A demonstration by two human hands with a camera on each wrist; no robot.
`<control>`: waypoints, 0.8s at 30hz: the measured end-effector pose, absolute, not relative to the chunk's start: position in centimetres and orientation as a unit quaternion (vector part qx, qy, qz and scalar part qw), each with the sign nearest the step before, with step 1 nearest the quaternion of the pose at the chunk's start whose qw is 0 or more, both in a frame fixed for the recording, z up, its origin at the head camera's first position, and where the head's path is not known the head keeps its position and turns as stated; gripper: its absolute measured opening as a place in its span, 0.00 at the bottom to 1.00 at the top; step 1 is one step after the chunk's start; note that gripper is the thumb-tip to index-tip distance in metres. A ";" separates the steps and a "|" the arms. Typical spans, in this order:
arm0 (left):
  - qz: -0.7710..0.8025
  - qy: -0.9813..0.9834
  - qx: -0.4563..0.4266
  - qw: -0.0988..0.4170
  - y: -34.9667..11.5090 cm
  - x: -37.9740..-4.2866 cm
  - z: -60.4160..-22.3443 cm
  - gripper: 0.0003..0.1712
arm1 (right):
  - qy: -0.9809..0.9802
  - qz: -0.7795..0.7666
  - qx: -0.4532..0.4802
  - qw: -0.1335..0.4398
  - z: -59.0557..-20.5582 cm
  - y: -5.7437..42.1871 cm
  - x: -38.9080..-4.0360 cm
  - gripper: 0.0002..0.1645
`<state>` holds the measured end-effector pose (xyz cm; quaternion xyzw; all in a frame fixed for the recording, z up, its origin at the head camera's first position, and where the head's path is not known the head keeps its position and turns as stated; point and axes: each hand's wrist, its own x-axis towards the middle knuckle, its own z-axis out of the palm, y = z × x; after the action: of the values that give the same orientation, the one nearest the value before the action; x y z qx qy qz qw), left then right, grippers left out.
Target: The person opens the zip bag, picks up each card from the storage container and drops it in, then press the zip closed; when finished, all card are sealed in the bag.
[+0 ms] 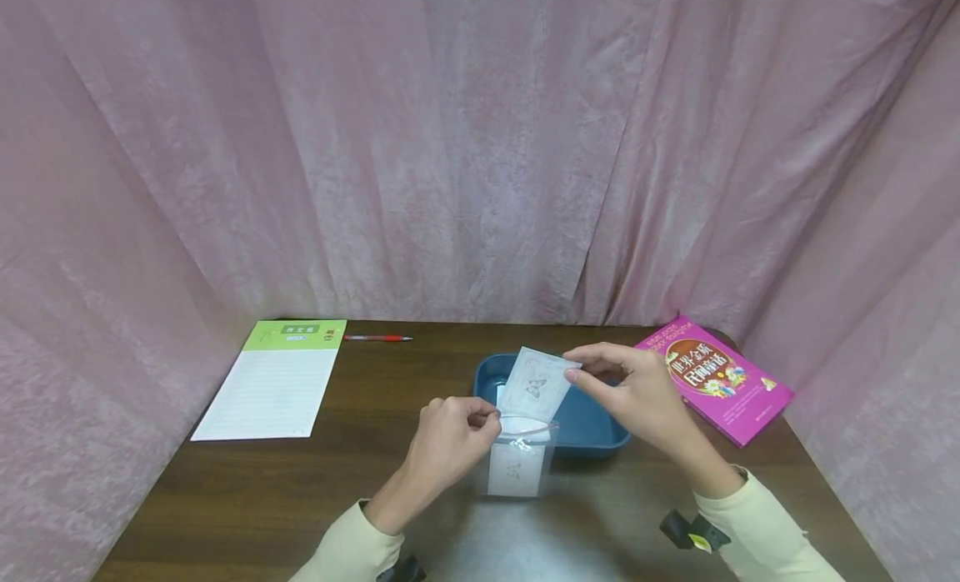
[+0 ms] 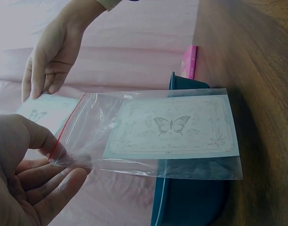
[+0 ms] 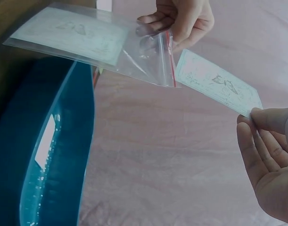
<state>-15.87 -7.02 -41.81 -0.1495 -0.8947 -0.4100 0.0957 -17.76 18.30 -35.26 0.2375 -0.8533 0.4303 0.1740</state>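
Note:
My left hand point(image 1: 452, 439) pinches a clear zip bag point(image 2: 134, 110) near its red-striped mouth. Inside the bag lies a pale card point(image 2: 171, 127) printed with a butterfly and an ornate border. Between thumb and fingers my right hand point(image 1: 637, 390) holds a second butterfly card point(image 1: 536, 387) by its corner. That card's lower edge is right at the bag's mouth, tilted in the head view. Both hands are raised over the near side of a blue tray point(image 1: 600, 443). In the right wrist view a white piece point(image 3: 45, 142) shows inside the tray.
A lined writing pad point(image 1: 277, 390) with a green header lies at the left, a red pen point(image 1: 378, 338) beside its top. The magenta book point(image 1: 742, 407) sits at the right, beyond my right wrist. Pink curtains point(image 1: 480, 148) hang behind the brown table point(image 1: 247, 499).

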 end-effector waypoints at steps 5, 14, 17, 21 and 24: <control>-0.411 -0.894 -0.149 0.091 -7.0 -15.9 -41.8 0.09 | -0.858 0.426 0.235 0.166 -35.6 18.5 -17.7 0.12; -0.415 -0.893 -0.151 0.089 -6.9 -15.9 -41.5 0.09 | -0.862 0.415 0.243 0.160 -35.9 18.6 -17.7 0.13; -0.415 -0.892 -0.155 0.095 -6.9 -15.9 -41.5 0.09 | -0.863 0.414 0.242 0.160 -36.1 18.6 -17.7 0.13; -0.413 -0.890 -0.161 0.105 -6.9 -15.9 -41.5 0.09 | -0.864 0.417 0.240 0.153 -36.3 18.5 -17.8 0.13; -0.412 -0.890 -0.162 0.109 -6.9 -15.8 -41.5 0.09 | -0.864 0.421 0.240 0.139 -36.7 18.4 -17.9 0.13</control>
<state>-15.84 -6.88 -41.53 -0.1623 -0.8900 -0.4121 0.1085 -17.92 18.36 -36.66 0.2398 -0.8637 0.4209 0.1393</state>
